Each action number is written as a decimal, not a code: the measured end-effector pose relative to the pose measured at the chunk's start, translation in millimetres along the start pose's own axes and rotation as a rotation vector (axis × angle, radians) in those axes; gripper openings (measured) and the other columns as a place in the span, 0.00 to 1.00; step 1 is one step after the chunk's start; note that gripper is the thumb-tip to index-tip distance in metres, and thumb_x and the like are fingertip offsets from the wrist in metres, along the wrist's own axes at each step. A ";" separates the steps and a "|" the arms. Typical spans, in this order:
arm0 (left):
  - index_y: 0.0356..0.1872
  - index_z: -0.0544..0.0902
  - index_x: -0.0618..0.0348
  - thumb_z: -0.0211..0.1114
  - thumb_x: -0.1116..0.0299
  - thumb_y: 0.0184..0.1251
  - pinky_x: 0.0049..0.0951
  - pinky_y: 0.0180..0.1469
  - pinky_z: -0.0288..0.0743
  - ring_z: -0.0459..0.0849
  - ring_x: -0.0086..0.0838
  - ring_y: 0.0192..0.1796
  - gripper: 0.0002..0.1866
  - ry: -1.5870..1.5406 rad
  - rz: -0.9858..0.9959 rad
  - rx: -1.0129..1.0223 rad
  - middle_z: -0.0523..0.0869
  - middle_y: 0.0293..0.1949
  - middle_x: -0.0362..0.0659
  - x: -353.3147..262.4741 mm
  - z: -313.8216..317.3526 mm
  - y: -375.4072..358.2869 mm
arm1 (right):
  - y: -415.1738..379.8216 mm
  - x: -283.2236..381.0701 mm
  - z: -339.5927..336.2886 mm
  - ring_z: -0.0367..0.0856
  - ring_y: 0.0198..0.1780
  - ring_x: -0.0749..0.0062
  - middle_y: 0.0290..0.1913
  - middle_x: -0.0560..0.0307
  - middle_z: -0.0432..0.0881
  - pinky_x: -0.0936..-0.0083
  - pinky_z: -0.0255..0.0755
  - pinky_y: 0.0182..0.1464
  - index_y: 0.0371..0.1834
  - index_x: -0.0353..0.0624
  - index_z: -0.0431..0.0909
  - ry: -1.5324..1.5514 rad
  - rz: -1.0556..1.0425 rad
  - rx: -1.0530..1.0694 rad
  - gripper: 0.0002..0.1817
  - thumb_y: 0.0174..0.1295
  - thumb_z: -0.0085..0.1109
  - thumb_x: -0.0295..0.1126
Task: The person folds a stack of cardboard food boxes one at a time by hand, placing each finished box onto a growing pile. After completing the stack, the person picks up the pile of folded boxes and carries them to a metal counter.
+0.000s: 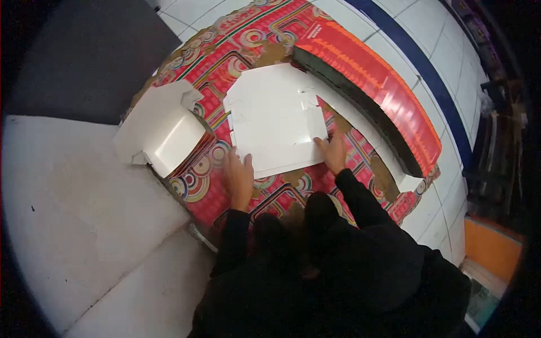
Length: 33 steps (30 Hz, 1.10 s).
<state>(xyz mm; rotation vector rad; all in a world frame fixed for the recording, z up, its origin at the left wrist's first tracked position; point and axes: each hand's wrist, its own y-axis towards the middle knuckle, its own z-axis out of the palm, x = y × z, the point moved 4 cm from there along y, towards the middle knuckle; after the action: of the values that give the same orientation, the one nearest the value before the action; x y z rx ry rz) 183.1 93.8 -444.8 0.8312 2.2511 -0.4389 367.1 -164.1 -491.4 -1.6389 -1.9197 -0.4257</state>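
Observation:
A white cardboard box blank [276, 121], with slots and small tabs along its sides, lies in front of me. My right hand [334, 153] grips its near right edge, thumb on top and the other fingers partly hidden. At the near left corner, my left hand [240, 179] rests against the edge with thumb and fingers apart. To the left is a pile of partly folded boxes [177, 141], white inside, with red showing at the edges. On the right stands a long stack of red printed cardboard blanks [383, 90] with a dark side.
A worn red patterned mat [205, 197] lies under everything. Beyond it are white floor tiles [422, 34] with a dark blue stripe [431, 67]. A dark grey panel [84, 56] is at upper left, and an orange panel [493, 248] at lower right.

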 end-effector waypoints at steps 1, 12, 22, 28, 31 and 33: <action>0.61 0.73 0.71 0.67 0.68 0.66 0.46 0.58 0.71 0.78 0.54 0.55 0.26 0.047 -0.027 0.020 0.79 0.52 0.62 -4.6 -0.7 0.4 | 0.2 12.2 -3.5 0.79 0.53 0.39 0.49 0.32 0.80 0.52 0.73 0.50 0.49 0.30 0.73 0.117 0.060 0.050 0.32 0.53 0.72 0.47; 0.62 0.73 0.69 0.73 0.62 0.59 0.44 0.57 0.72 0.78 0.48 0.53 0.33 -0.121 -0.096 0.059 0.79 0.52 0.59 6.8 15.6 -6.1 | -26.4 34.0 -36.9 0.82 0.42 0.62 0.43 0.48 0.81 0.69 0.75 0.44 0.51 0.36 0.74 0.428 -0.265 -0.176 0.12 0.71 0.58 0.32; 0.55 0.78 0.68 0.75 0.60 0.60 0.34 0.51 0.75 0.82 0.32 0.47 0.28 -0.470 -0.174 0.122 0.84 0.48 0.51 12.8 8.6 24.3 | -11.4 18.1 -46.1 0.77 0.42 0.79 0.42 0.58 0.80 0.77 0.72 0.47 0.55 0.40 0.71 0.933 -0.009 0.058 0.11 0.76 0.52 0.34; 0.47 0.81 0.67 0.70 0.68 0.66 0.31 0.51 0.75 0.84 0.30 0.46 0.15 -0.702 0.013 0.106 0.87 0.44 0.47 -12.1 1.0 25.7 | 8.8 21.6 -62.1 0.77 0.49 0.80 0.47 0.59 0.82 0.79 0.69 0.53 0.62 0.42 0.68 1.012 -0.073 0.325 0.14 0.76 0.51 0.31; 0.47 0.81 0.67 0.69 0.72 0.67 0.28 0.48 0.76 0.83 0.26 0.44 0.12 -0.644 0.069 0.041 0.86 0.44 0.44 -5.8 5.9 20.9 | 5.2 32.8 -65.6 0.77 0.49 0.80 0.47 0.60 0.82 0.79 0.70 0.53 0.66 0.41 0.69 0.878 -0.096 0.311 0.20 0.75 0.54 0.34; 0.47 0.80 0.67 0.69 0.75 0.67 0.25 0.45 0.76 0.82 0.23 0.42 0.11 -0.689 0.091 0.010 0.86 0.42 0.42 -6.3 2.6 12.9 | 2.8 26.9 -59.5 0.78 0.46 0.79 0.45 0.60 0.83 0.78 0.71 0.51 0.66 0.40 0.71 0.812 -0.087 0.324 0.21 0.74 0.56 0.35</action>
<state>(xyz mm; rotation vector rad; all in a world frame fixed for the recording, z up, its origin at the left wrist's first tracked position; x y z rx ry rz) 196.5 99.3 -443.1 0.6525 1.5708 -0.5874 380.5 -176.8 -428.7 -0.9550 -1.3461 -0.6518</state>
